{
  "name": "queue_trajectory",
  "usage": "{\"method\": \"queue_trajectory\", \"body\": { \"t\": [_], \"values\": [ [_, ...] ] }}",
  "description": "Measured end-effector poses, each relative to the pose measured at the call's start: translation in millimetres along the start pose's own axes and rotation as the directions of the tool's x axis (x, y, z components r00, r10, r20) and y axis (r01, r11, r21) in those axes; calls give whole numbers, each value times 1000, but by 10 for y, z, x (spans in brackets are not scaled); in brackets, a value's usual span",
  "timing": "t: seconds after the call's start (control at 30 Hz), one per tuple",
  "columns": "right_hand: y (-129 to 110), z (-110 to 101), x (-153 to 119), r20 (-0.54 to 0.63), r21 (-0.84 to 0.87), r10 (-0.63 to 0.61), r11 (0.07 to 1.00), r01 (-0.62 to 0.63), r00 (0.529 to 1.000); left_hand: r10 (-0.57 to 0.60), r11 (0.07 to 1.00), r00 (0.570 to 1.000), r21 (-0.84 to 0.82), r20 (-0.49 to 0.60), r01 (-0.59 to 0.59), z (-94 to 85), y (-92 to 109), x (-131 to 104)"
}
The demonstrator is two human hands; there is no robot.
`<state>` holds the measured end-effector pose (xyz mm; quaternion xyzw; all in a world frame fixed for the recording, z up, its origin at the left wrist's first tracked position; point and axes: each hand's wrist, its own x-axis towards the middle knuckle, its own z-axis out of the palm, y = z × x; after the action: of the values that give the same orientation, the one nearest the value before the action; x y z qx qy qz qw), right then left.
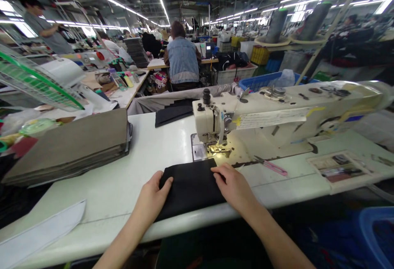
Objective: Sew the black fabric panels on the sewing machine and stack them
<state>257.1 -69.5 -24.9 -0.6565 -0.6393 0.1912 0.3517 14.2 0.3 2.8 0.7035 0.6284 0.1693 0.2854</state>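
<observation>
A folded black fabric piece (191, 187) lies at the table's front edge, just before the needle area of a sewing machine (215, 125). My left hand (155, 195) grips its left edge, thumb on top and the other fingers tucked beneath or behind. On the right edge, near the far corner, my right hand (232, 183) pinches the cloth between thumb and fingers. The presser foot (218, 150) sits under a small light, a little beyond the cloth. To the right of my right hand lies a pair of pink-handled thread snips (272, 165).
Left stands a stack of grey-brown panels (70, 146); a white strip (46, 232) lies nearer. More black pieces (174, 113) rest behind the machine head. A recessed tray (341, 168) holds small tools at right. A green-rimmed fan (37, 76) juts in left. A co-worker (181, 58) sits ahead.
</observation>
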Motion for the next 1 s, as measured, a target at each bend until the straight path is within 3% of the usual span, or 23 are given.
{"method": "queue_trajectory", "body": {
  "t": [0.5, 0.7, 0.83, 1.0],
  "values": [
    [-10, 22, 30, -5, -61, 26, 998, -26, 1000, -2, 999, 1000, 47, 3, 2, -6, 24, 15],
    [9, 41, 24, 8, -65, 12, 998, -11, 1000, 11, 1000, 1000, -20, 6, -11, -54, 30, 28],
    [46, 76, -9, -19, -78, -22, 997, 21, 1000, -36, 996, 998, 81, -53, 40, -74, 2, 37],
    [148, 124, -29, -43, -52, -64, 997, 62, 997, -46, 988, 998, 149, -31, 50, -63, -25, 44]
  ]
}}
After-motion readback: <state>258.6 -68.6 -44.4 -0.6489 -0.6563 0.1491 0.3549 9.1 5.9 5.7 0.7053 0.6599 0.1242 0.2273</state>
